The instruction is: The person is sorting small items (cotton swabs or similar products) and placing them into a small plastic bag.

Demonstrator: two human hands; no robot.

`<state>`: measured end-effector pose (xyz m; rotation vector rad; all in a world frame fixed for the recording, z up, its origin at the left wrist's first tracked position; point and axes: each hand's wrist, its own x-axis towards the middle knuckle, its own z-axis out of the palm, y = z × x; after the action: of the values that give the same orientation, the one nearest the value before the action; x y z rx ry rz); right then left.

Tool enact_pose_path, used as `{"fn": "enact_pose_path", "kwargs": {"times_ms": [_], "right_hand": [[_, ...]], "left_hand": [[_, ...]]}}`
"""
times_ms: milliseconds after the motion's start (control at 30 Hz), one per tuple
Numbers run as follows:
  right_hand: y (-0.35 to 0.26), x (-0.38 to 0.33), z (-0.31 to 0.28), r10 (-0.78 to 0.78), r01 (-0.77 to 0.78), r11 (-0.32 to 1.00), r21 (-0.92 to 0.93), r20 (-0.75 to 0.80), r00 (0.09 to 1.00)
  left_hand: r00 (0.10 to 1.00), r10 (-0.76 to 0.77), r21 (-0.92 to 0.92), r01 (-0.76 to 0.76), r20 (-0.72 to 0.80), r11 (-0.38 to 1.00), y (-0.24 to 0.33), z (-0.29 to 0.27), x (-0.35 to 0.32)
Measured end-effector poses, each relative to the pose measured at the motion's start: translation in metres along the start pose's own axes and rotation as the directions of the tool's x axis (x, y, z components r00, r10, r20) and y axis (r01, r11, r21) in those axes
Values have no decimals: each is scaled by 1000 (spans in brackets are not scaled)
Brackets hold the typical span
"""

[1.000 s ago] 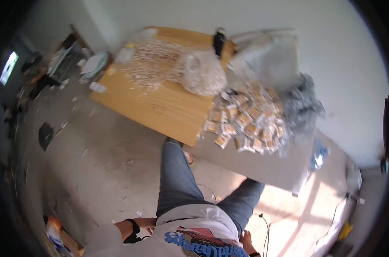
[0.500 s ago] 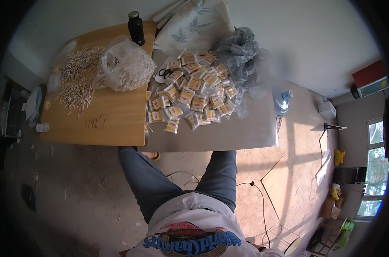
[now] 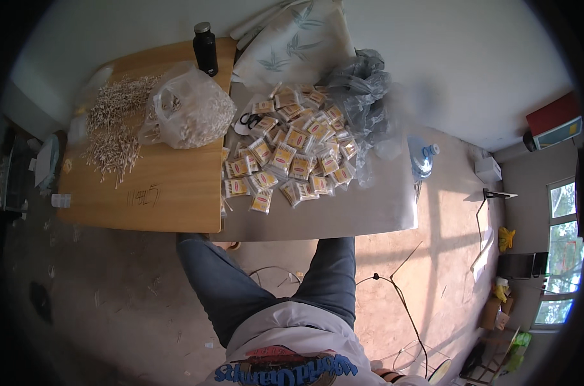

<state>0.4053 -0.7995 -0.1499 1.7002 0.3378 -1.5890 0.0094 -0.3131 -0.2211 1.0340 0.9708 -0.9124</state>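
Neither my left hand nor my right hand shows in the head view; only my legs in jeans (image 3: 240, 289) and my printed shirt (image 3: 285, 360) appear at the bottom. In front of my knees stands a grey table (image 3: 362, 212) bearing a heap of small yellow-labelled packets (image 3: 292, 157). Black-handled scissors (image 3: 248, 119) lie at the heap's left edge. A wooden table (image 3: 169, 199) joins it on the left, with a clear bag of thin white sticks (image 3: 189, 109) and a loose pile of the same sticks (image 3: 115, 125).
A black bottle (image 3: 205, 48) stands at the wooden table's far edge. A white leaf-patterned bag (image 3: 298, 42) and crumpled grey plastic (image 3: 362, 87) lie behind the packets. A water jug (image 3: 422, 157) stands on the floor to the right, and cables (image 3: 395, 296) trail beside my right leg.
The view has swung so both tables now lie straight ahead and closer. My left hand, seen at the lower left a second ago, is out of view.
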Motion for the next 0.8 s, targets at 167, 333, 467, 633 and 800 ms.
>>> {"fn": "enact_pose_path", "kwargs": {"times_ms": [167, 333, 467, 633, 800], "right_hand": [[-39, -25, -34, -143, 239, 957, 165, -450, 881], [-77, -73, -92, -187, 523, 835, 170, -806, 562], [-97, -76, -188, -108, 639, 768, 41, -975, 192], [-85, -65, -354, -52, 603, 787, -129, -988, -143], [-117, -120, -495, 15, 668, 669, -325, -893, -450]], "left_hand": [[997, 58, 156, -51, -44, 986, 8, 5, 10], [990, 98, 290, -66, -97, 955, 0, 20, 6], [981, 137, 421, -68, -137, 905, -3, 18, 1], [769, 468, 474, -246, -437, 846, 6, -12, 3], [256, 485, 418, -276, -836, 866, 113, -92, -25]]}}
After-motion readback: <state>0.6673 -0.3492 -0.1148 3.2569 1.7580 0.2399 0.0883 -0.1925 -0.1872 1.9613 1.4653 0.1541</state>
